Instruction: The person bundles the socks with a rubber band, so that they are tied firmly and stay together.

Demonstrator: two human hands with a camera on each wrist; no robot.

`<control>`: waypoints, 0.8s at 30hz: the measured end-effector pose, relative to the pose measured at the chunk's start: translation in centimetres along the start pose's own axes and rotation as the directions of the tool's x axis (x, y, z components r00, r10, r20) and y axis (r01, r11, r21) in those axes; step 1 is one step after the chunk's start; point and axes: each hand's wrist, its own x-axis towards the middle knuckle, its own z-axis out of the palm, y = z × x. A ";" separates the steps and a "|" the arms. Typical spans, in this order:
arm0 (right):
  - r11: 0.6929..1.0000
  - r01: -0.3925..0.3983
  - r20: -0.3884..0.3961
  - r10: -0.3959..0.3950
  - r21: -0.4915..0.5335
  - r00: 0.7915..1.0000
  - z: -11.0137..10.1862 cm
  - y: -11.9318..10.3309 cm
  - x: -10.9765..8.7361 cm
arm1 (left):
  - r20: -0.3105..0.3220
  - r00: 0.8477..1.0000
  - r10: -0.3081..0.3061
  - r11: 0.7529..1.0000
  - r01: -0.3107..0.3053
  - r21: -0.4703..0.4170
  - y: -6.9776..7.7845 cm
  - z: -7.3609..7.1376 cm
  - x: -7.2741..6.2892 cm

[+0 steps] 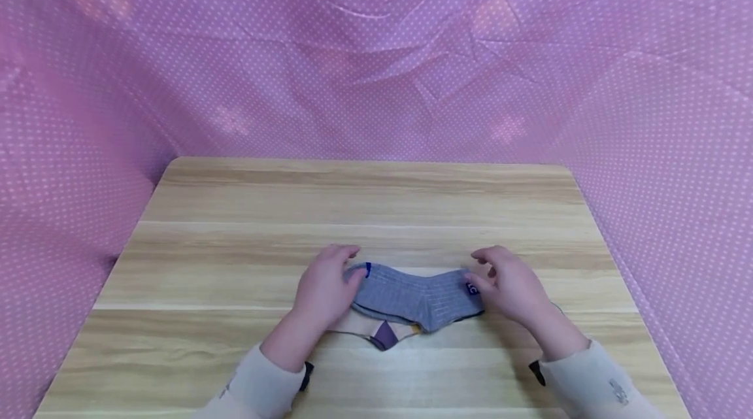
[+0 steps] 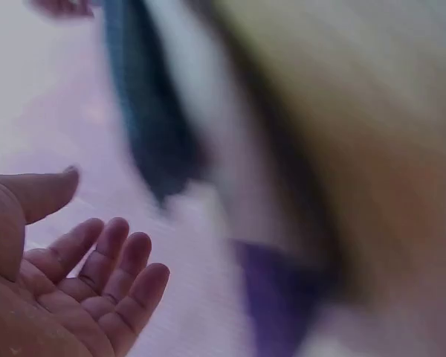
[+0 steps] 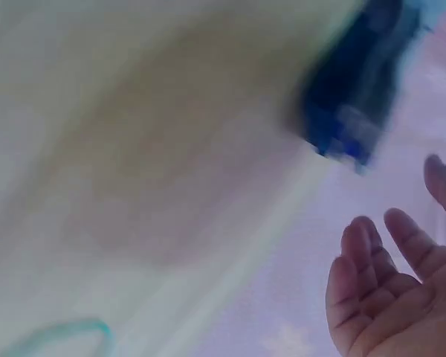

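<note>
A grey ribbed sock (image 1: 406, 295), seemingly one of a stacked pair, lies across the front middle of the table in the head view. It partly covers a beige sock with a purple heel patch (image 1: 385, 335). By the grey sock's left end is my left hand (image 1: 326, 285); in the left wrist view its palm (image 2: 67, 305) shows nothing held, fingers loosely bent. Beside the cuff end with a dark blue label (image 1: 472, 288) is my right hand (image 1: 516, 287). Its palm (image 3: 401, 305) is bare too in the right wrist view, fingers relaxed and apart from the sock.
The wood-grain table (image 1: 376, 200) is bordered by a pink dotted cloth (image 1: 376, 99) at the back and sides. A thin teal loop (image 3: 97, 324) lies on the table in the right wrist view, mostly hidden behind my right wrist in the head view.
</note>
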 end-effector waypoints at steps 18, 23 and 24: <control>0.961 0.232 0.288 -0.182 -0.150 0.940 2.2 -1.9 -5.9 | 0.559 0.789 0.253 0.814 -0.486 0.317 3.6 5.4 -4.3; 0.955 0.247 0.281 -0.194 -0.166 0.940 2.5 -1.5 -6.2 | 0.585 0.780 0.222 0.789 -0.496 0.362 3.2 6.1 -4.7; 0.953 0.248 0.279 -0.194 -0.174 0.940 2.6 -1.5 -6.1 | 0.588 0.780 0.213 0.785 -0.495 0.373 3.1 6.2 -4.7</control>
